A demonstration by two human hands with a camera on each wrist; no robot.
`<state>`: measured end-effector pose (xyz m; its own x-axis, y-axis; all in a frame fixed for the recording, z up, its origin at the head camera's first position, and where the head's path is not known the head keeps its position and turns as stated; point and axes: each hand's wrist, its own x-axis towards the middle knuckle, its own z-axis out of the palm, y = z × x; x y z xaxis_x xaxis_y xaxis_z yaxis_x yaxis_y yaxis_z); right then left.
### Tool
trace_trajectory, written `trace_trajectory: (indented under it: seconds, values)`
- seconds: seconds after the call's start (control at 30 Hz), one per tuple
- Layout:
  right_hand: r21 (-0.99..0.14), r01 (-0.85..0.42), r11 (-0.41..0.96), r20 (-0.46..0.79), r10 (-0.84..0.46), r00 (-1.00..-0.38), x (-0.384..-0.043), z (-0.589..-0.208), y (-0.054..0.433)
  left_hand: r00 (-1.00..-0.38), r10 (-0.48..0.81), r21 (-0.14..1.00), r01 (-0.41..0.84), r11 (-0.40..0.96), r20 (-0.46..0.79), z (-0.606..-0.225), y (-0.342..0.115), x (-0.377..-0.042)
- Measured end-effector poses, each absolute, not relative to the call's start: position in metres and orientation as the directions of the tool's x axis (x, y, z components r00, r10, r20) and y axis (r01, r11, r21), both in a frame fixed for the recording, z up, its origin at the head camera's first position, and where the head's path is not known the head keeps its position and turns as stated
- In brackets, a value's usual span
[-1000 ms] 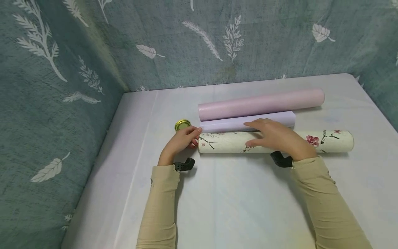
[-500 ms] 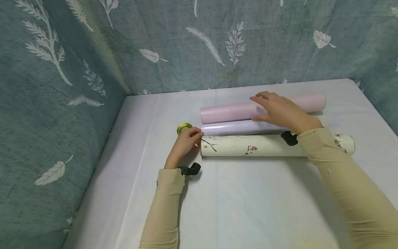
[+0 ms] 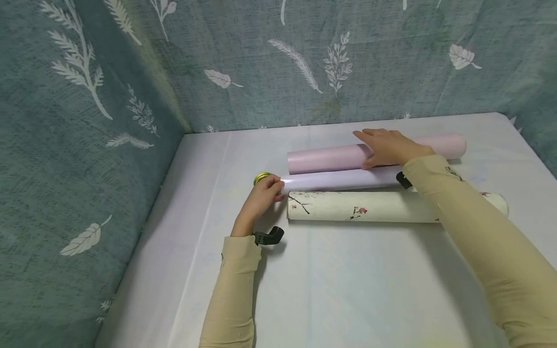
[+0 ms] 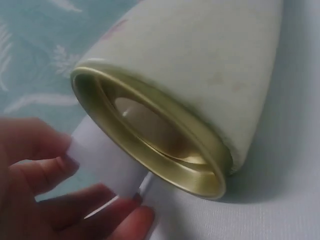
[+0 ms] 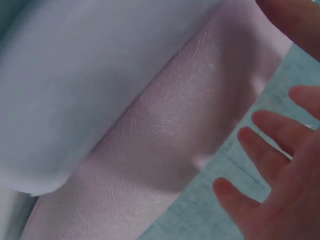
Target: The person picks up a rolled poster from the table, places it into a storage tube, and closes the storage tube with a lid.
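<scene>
Around the lilac roll [image 3: 339,181], the pink roll [image 3: 326,158] blocked twelve o'clock, the floral roll [image 3: 330,207] six, and the left hand [image 3: 260,197] and gold lid [image 3: 259,177] nine. The right sleeve [image 3: 478,241] barred four. Free passage ran over bare tabletop [image 3: 357,280] at the floral roll's six o'clock.

Booth-like space: leaf-print walls [image 3: 256,106], table [image 3: 357,275]

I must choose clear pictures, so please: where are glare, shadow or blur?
Head view: glare on the lilac roll, shadow beside the right sleeve; left wrist view: patterned cloth blurred behind; right wrist view: dark shadows across the pink roll.
</scene>
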<state>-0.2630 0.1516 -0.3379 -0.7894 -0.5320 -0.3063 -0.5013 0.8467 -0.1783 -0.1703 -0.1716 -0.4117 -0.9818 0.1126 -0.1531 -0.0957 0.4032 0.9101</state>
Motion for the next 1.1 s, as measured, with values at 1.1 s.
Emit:
trace_trajectory:
  seconds: [1.1]
  values:
    - [-0.201, -0.38, 0.903, -0.206, -0.418, -0.885, -0.234, -0.322, 0.183, -0.984, 0.064, 0.984, -0.171, -0.058, -0.168, -0.411, -0.176, -0.17]
